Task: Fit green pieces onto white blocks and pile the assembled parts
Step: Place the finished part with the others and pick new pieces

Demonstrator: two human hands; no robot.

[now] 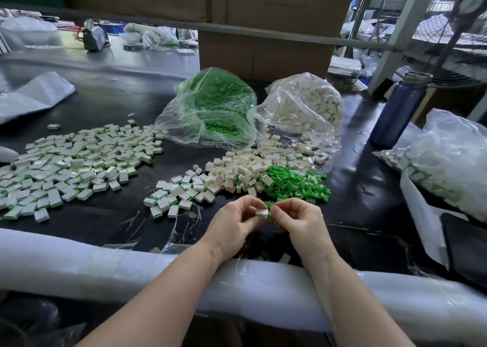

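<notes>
Currently, the left hand (238, 221) is pinching a white block (261, 213) between thumb and fingers, near the table's near edge. The right hand (299, 219) is pinching a green piece (269, 214) against the block's right face; only a sliver of green is showing, so how far it is seated cannot be told.

Stock is lying just beyond the hands: loose blocks (237, 170) are spilling from an open bag (303, 109), and loose green pieces (295, 184) are lying to their right. A second bag (213, 106), further left, is holding more green pieces. The finished pile (68, 167) is spreading across the far left of the table (110, 101); a smaller cluster (174, 196) is sitting between it and the hands.

Handling, as judged: both parts are looking like small, light, rigid moulded plastic. The block is probably smooth and liable to slip, so gripping it on two opposite flat faces, with the receiving face exposed, is advisable. The green piece is appearing thin, with fine ribs; pressing it squarely on its back is likely safer than levering at one end, which could bend it or seat it crooked.
</notes>
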